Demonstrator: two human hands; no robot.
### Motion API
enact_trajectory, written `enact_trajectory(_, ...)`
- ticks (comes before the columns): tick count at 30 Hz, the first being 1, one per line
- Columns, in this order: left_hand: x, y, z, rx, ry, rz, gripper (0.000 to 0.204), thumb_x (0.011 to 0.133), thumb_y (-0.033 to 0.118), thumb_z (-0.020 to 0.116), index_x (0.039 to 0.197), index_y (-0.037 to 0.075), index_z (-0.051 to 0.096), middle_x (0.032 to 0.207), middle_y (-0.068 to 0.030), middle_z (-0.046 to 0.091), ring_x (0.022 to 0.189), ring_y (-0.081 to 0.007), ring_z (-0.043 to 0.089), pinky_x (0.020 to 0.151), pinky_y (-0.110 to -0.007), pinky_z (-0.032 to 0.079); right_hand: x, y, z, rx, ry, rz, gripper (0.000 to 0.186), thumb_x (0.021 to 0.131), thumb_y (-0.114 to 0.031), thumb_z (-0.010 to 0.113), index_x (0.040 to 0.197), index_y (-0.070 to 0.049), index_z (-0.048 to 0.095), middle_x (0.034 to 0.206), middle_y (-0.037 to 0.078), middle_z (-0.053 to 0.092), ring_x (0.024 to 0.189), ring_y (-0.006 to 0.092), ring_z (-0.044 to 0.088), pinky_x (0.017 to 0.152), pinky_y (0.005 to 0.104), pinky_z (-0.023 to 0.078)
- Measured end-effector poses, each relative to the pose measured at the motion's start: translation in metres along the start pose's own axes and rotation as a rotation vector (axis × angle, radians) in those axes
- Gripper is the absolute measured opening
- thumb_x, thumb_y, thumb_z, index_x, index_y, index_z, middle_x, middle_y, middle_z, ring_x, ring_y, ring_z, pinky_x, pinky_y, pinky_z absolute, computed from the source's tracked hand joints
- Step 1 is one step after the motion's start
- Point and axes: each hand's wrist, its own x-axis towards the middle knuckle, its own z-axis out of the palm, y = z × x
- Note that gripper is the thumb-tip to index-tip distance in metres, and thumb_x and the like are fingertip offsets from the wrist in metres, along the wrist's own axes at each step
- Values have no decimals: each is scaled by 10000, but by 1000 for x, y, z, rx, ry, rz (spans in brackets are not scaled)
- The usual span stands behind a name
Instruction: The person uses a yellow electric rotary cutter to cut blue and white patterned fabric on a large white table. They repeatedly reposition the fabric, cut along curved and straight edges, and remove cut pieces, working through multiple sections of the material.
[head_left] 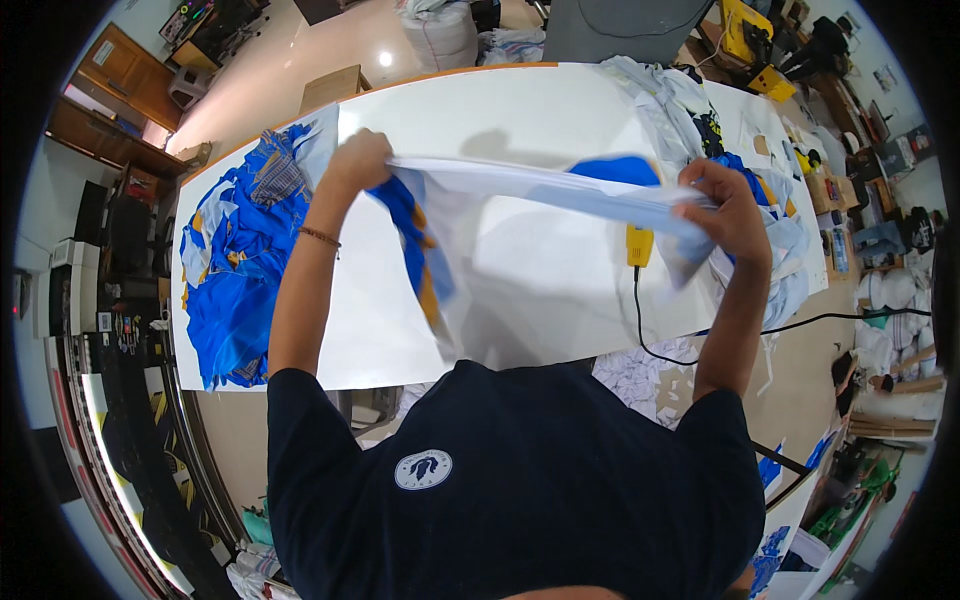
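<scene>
I hold a long white and pale blue fabric piece point(540, 185) stretched above the table, with a blue and yellow part point(415, 240) hanging under its left end. My left hand point(355, 160) is closed on that end; my right hand point(730, 215) pinches the other end between thumb and fingers. A yellow corded tool point(638, 245) lies just below the fabric near my right hand, partly hidden by it. Behind the fabric, a blue piece point(612, 169) shows.
The white table point(450, 110) carries a heaped blue fabric pile point(230, 280) at left and pale fabric point(640, 100) at right. A black cord point(820, 320) runs off rightward. A grey box-like object point(610, 30) stands behind; paper scraps point(630, 385) lie below the near edge.
</scene>
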Motion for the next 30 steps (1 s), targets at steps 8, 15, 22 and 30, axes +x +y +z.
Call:
enact_trajectory(8, 103, -7, -90, -112, 585, -287, 316, 823, 144, 640, 1089, 205, 800, 995, -122, 762, 978, -365, 727, 871, -446, 595, 16, 76, -51, -689, 531, 63, 303, 792, -30, 739, 1091, 19, 743, 948, 131, 760, 902, 202, 719, 845, 315, 538)
enact_trajectory(15, 177, -3, -149, -781, 1113, -87, 209, 856, 59, 614, 990, 43, 773, 853, -165, 764, 810, -243, 759, 726, -356, 575, -86, 47, -16, -307, 743, -29, 273, 780, -20, 756, 1051, -33, 783, 928, 130, 780, 877, 203, 740, 807, 353, 551)
enact_trajectory(22, 254, -83, -43, -1221, 811, -22, 327, 897, 88, 650, 1186, 150, 788, 1077, -68, 777, 992, -163, 712, 890, -298, 553, -124, 50, 146, 93, -132, 153, 360, 848, -101, 730, 1205, -62, 714, 872, 179, 716, 760, 317, 698, 710, 385, 537)
enact_trajectory(30, 242, -205, 99, -536, 501, -536, 437, 857, 186, 656, 1234, -35, 679, 1202, -262, 698, 1095, -405, 677, 959, -434, 537, -87, 96, 324, 263, -504, -67, 531, 887, -91, 714, 1399, -52, 577, 1108, 198, 701, 1084, 359, 664, 948, 424, 518)
